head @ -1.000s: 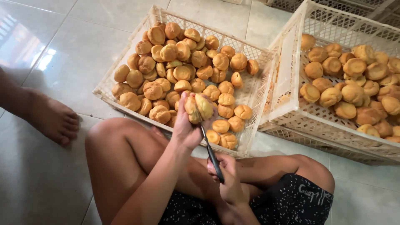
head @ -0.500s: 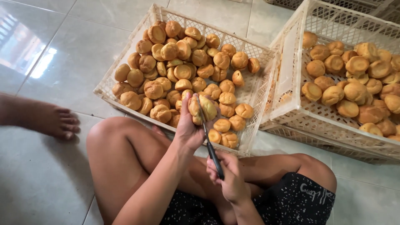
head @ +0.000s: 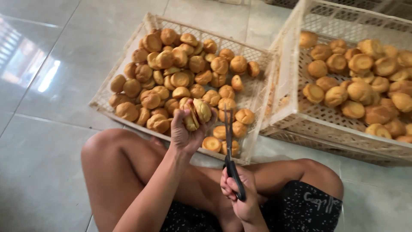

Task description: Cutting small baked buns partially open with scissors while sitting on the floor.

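Right over the near edge of the flat crate, the person's left hand holds a split golden bun up at working height, fingers curled snugly round it so the cut gapes open on top. That grip looks meant to keep the slit facing up and within reach. Closer to the body than the crate, the right hand has its fingers threaded through the black handles of a pair of scissors, blades pointing up beside the bun and nearly closed, not touching it.

Inside the crate sits a heap of buns, mostly piled at its far and left side. Right of it, a taller crate holds more buns. The person's bent knee sits just left of the crate's near corner, so the elbow has to work above it.
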